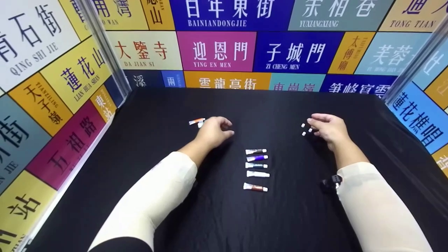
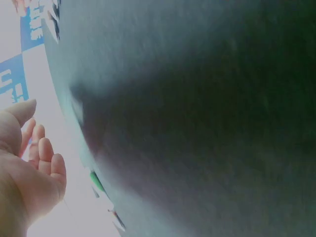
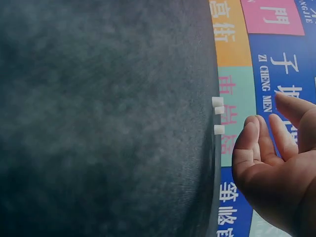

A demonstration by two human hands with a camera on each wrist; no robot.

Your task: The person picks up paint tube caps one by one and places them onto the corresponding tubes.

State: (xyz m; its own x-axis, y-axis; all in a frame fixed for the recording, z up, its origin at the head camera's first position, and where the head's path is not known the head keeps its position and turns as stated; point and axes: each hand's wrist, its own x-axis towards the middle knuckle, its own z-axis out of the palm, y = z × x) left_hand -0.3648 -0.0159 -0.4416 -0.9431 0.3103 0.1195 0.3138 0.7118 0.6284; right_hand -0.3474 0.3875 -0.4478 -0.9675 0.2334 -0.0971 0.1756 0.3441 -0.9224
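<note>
My left hand [image 1: 213,133] hovers over the left part of the black cloth, fingers loosely bent and nothing held. Just behind it lies a small orange-marked paint tube [image 1: 196,121], with a whitish piece beside it partly hidden by the hand. In the left wrist view the left hand [image 2: 32,182] shows bare fingers and thumb apart. On the right, my right hand [image 1: 329,130] is beside three small white caps [image 1: 303,133], its fingertips close to the nearest one. The right wrist view shows the right hand [image 3: 276,163] with relaxed, bent fingers and an empty palm.
Several small paint tubes [image 1: 257,166] with white caps lie in a column mid-table, between the forearms. They are dark, purple, green, white and brown. The black cloth [image 1: 224,217] covers the table. Panels with printed street names [image 1: 217,50] stand behind and at both sides.
</note>
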